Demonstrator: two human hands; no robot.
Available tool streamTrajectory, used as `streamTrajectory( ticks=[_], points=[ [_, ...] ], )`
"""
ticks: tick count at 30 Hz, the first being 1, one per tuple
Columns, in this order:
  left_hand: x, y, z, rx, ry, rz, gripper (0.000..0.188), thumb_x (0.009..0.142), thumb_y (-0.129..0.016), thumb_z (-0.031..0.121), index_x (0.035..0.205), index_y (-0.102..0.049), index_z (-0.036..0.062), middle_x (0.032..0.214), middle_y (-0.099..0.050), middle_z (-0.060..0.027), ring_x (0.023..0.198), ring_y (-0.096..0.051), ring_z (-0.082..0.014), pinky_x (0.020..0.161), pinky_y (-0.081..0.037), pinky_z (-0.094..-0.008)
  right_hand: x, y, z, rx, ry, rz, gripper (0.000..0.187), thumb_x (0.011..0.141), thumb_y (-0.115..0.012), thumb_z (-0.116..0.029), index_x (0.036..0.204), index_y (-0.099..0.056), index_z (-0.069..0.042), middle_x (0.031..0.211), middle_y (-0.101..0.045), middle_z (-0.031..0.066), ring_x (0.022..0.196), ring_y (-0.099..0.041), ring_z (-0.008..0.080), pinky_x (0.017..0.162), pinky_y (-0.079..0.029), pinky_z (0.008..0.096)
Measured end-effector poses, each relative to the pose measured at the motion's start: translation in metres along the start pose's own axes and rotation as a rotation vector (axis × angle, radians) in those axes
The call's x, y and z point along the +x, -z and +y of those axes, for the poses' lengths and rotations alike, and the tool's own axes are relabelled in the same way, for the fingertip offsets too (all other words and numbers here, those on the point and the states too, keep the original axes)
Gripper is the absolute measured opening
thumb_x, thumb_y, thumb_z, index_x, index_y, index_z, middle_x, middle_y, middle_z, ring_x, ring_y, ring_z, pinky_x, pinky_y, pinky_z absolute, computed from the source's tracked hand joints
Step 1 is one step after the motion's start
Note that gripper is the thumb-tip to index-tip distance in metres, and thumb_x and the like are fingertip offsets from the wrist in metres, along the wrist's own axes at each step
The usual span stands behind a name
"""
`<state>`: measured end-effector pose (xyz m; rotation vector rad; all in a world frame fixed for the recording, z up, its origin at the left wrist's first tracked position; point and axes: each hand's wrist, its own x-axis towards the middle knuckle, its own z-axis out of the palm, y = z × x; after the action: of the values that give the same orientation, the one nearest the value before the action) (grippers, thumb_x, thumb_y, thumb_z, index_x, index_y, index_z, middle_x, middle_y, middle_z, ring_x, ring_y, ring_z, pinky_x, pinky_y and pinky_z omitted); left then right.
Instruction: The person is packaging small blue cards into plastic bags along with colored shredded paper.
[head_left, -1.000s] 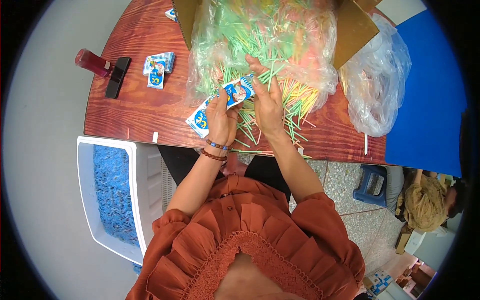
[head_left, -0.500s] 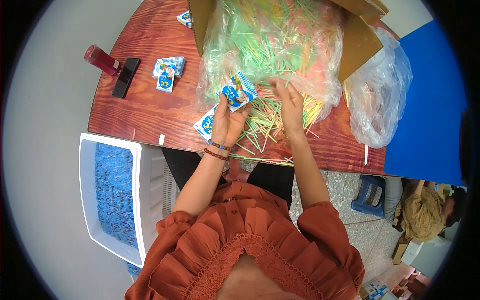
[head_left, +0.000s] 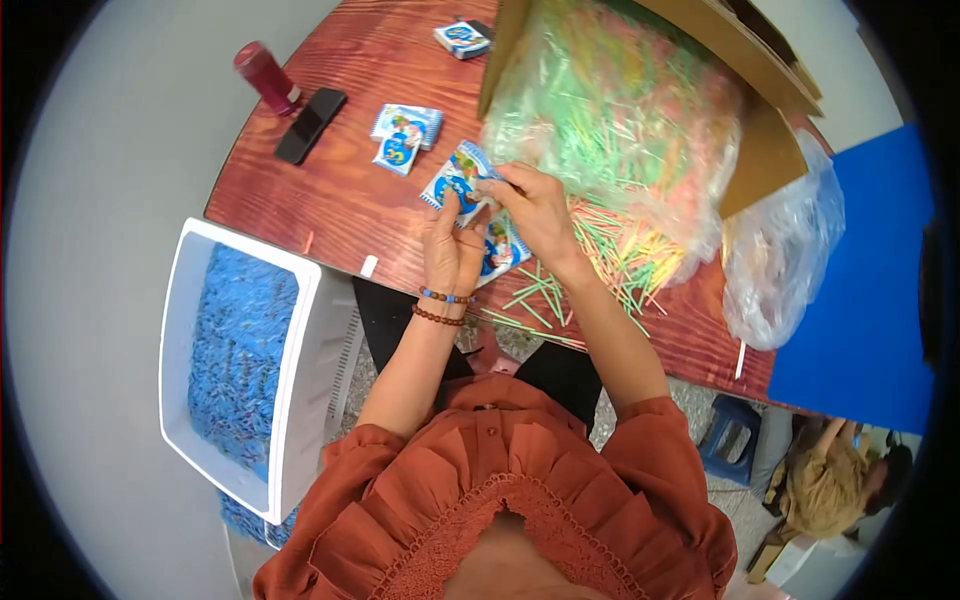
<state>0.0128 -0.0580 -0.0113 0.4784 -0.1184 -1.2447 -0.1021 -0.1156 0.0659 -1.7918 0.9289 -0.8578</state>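
Note:
My left hand [head_left: 455,248], with beaded bracelets at the wrist, holds a small blue-and-white packet [head_left: 460,186] by its lower part. Fingers of my right hand [head_left: 537,208] are closed in a pinch at the packet's right edge; whether a stick is between them is hidden. A second packet [head_left: 502,250] of the same kind lies beside my left hand, partly covered by it. Thin pastel sticks [head_left: 630,245] in green, pink and yellow spill onto the wooden table to the right of my hands, out of a clear plastic bag [head_left: 610,130].
The bag sits in a cardboard box [head_left: 765,170]. More packets [head_left: 408,128], a black phone [head_left: 310,126] and a red bottle [head_left: 268,78] stand left. A crumpled plastic bag [head_left: 775,270] lies right. A white bin [head_left: 292,400] of blue wrapped pieces [head_left: 240,350] stands lower left.
My right hand has moved left from the loose sticks to the packet's edge. My left hand still holds the packet, and the whole view has shifted and tilted.

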Motion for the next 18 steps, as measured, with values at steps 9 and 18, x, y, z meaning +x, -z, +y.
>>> streamTrajectory(
  ticks=[9, 18],
  points=[
    [-0.008, 0.047, 0.063, 0.451, -0.396, 0.319, 0.029, 0.096, -0.058, 0.012, 0.122, -0.05, 0.0032, 0.102, -0.064, -0.0085, 0.086, -0.064, -0.0183, 0.076, -0.055, -0.0316, 0.135, -0.1, 0.039, -0.119, -0.09, -0.059, 0.019, 0.082, -0.064, -0.017, 0.096, -0.07, -0.004, 0.088, -0.068, 0.022, 0.086, -0.067, 0.0337, 0.073, -0.052, 0.041],
    [-0.042, 0.043, 0.046, 1.837, -0.581, -0.001, 0.024, 0.08, -0.074, 0.023, 0.095, -0.068, 0.0057, 0.091, -0.064, -0.0107, 0.091, -0.057, -0.0287, 0.083, -0.042, -0.0409, 0.128, -0.077, 0.045, -0.521, 0.277, 0.175, 0.029, 0.087, -0.062, -0.015, 0.11, -0.064, 0.002, 0.095, -0.069, 0.0217, 0.084, -0.068, 0.0346, 0.075, -0.052, 0.0415]
  ],
)
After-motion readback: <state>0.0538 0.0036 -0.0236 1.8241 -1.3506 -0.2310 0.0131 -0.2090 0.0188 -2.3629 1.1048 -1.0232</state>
